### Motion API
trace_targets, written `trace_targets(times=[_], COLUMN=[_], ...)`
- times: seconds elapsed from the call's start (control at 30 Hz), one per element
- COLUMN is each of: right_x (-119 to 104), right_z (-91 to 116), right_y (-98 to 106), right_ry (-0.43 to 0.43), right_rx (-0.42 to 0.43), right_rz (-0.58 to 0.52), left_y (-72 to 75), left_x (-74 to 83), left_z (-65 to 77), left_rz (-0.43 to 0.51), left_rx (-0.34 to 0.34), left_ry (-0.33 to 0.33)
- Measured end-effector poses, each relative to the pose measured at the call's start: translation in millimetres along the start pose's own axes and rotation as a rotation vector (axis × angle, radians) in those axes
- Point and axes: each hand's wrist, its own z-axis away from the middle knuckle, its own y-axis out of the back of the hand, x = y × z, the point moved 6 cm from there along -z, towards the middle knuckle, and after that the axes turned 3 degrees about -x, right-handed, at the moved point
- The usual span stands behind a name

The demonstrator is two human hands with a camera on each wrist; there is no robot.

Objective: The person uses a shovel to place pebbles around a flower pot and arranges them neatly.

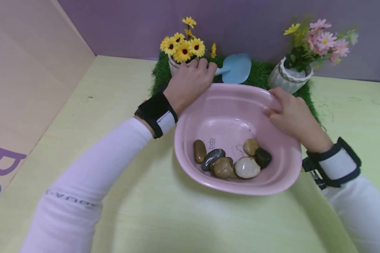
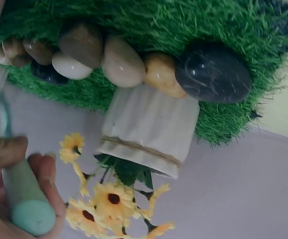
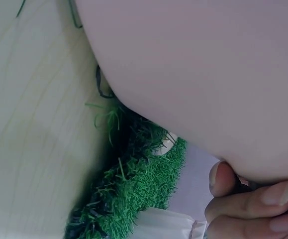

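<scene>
A light blue toy shovel [image 1: 237, 68] is gripped by its handle [image 2: 33, 216] in my left hand [image 1: 191, 79], above the basin's far left rim. My right hand [image 1: 294, 116] pinches the right far rim of a pink basin [image 1: 228, 131], thumb inside and fingers outside. The basin tilts toward me. Several smooth stones lie gathered at its near side, among them a white one [image 1: 247, 167], a long brown one [image 1: 200, 151] and a black one [image 1: 263, 157]. From the right wrist, the basin's outer wall [image 3: 198, 74] fills much of the view.
Behind the basin lies a strip of artificial grass [image 1: 259, 72] against the purple wall. On it stand a white pot [image 2: 148, 129] of yellow flowers and another pot [image 1: 285, 77] of pink ones. A row of stones, ending in a large black stone [image 2: 213, 72], lines the grass.
</scene>
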Motion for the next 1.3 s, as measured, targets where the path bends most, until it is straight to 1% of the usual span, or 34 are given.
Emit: trace_targets(times=[0.1,0.23,0.33,0.4,0.57,0.63,0.7,0.77,0.9,0.97,1.07,1.17,1.3], right_x=[-0.7,-0.8,-0.7,-0.3,0.6,1.0,1.3,1.4,0.6,0.3,-0.1,-0.3,-1.5], right_z=[-0.2,-0.1,0.1,-0.5,-1.5,-1.3,-1.4,-1.2,-0.6,-0.2,0.1,0.2,0.2], right_y=[0.5,0.4,0.3,-0.6,-1.3,-0.8,-0.6,-0.4,1.0,1.7,2.2,2.3,2.0], right_ry=[0.002,-0.004,-0.01,-0.014,-0.031,-0.036,-0.038,-0.04,-0.029,-0.024,-0.018,-0.016,-0.004], right_rx=[0.005,-0.002,-0.003,-0.005,-0.002,0.003,0.007,0.008,0.017,0.021,0.024,0.025,0.038], right_rz=[0.001,-0.001,0.0,-0.004,-0.021,-0.028,-0.033,-0.033,-0.028,-0.018,-0.001,0.0,-0.028], left_y=[0.0,-0.9,-0.6,0.1,3.8,5.3,5.9,6.0,4.7,4.5,3.8,3.5,5.0], left_x=[0.3,-2.6,-4.9,-4.7,-1.9,-1.4,-1.3,-2.3,-6.1,-7.2,-7.6,-7.3,-6.4], left_z=[2.3,3.8,4.6,4.8,6.9,8.1,8.9,8.8,7.7,7.4,7.2,7.2,7.2], left_rz=[-0.017,0.049,0.091,0.101,0.087,0.074,0.079,0.108,0.19,0.216,0.245,0.277,0.282], left_rx=[0.025,0.018,0.034,0.064,0.207,0.259,0.281,0.272,0.211,0.2,0.2,0.192,0.178], left_ry=[0.049,0.098,0.114,0.088,-0.031,-0.058,-0.067,-0.058,-0.007,0.015,0.026,0.004,-0.083])
